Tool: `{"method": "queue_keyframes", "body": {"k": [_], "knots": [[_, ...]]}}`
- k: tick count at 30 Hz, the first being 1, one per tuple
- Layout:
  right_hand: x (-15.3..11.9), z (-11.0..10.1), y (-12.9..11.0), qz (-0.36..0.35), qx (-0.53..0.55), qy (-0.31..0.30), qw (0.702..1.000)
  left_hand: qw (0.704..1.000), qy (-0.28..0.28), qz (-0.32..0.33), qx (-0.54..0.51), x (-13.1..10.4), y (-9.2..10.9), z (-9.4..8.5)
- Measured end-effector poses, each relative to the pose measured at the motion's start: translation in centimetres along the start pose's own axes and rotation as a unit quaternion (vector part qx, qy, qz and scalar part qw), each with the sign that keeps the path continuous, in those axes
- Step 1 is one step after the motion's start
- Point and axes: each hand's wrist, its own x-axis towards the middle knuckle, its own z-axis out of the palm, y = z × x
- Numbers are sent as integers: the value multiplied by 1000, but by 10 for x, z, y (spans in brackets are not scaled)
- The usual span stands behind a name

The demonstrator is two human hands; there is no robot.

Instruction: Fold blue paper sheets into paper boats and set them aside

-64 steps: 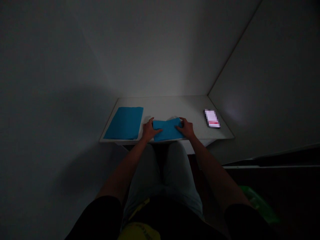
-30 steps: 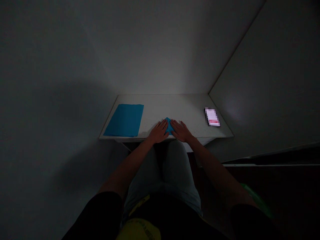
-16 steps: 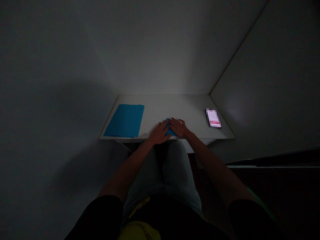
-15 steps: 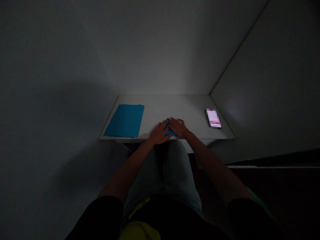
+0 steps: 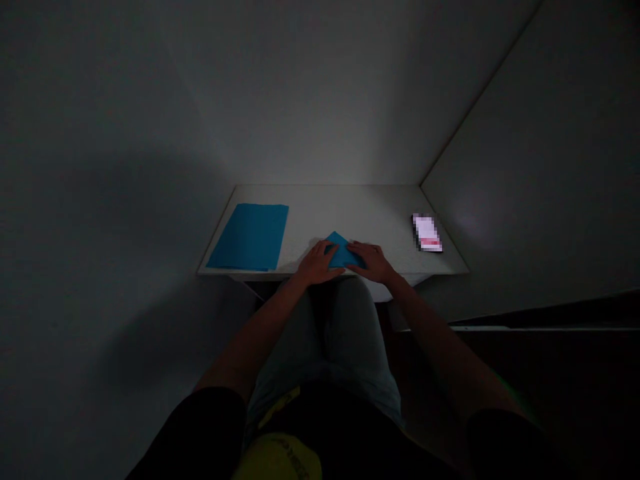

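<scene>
A folded piece of blue paper [image 5: 341, 255] with a pointed top lies near the table's front edge, between my two hands. My left hand [image 5: 316, 262] rests over its left side, fingers laid on the paper and thumb apart along the front. At the paper's right side is my right hand [image 5: 374, 260], its fingers and thumb spread and touching the edge. Both hands are open, pressing rather than gripping. The paper's side corners are partly hidden under the fingers.
Blue paper sheets [image 5: 253, 237] lie stacked at the left of the narrow white table [image 5: 325, 200]. A phone with a lit, blurred screen [image 5: 427, 233] lies at the right. Walls stand behind the table and at both sides.
My right hand has slid right and a little nearer, off the top of the folded paper, so its point and middle now show. My left hand stays nearly in place.
</scene>
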Motion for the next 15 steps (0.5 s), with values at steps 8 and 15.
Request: {"method": "queue_keyframes", "body": {"k": [8,15], "knots": [[-26,-11,-3,-15,-4,-23,1000,994,-14,12,-104,-18,-11,-18],[-18,-9,1,0,20,-6,1000,991,16,-5,-131,-18,-18,-21]]}}
